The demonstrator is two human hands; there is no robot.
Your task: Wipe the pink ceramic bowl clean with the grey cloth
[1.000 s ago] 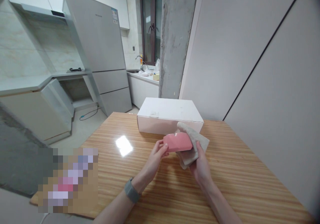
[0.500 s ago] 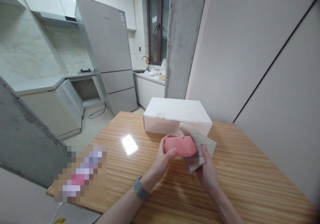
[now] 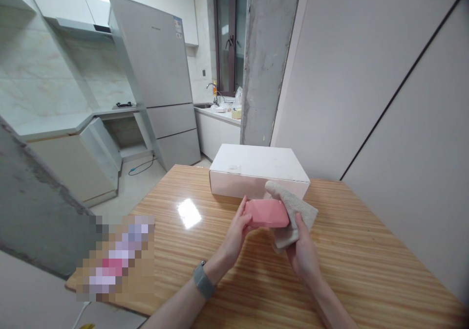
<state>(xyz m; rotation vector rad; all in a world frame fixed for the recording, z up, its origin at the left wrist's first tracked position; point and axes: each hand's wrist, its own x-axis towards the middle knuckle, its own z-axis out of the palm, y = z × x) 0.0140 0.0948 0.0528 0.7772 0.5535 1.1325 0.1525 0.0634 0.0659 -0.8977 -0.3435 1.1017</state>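
Our left hand (image 3: 234,236) curls closed around a glossy pink rounded dish (image 3: 266,213), while our right hand (image 3: 302,253) pinches a folded beige terry cloth (image 3: 297,210) against its right end.

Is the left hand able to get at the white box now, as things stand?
Probably yes: only bare tabletop lies between the left hand and the white box. But that hand grips the pink dish, so it would likely have to release it first.

Bright room, white glare (image 3: 189,213) on the glossy tabletop (image 3: 348,270), walls (image 3: 366,99) bowing toward the frame's edges
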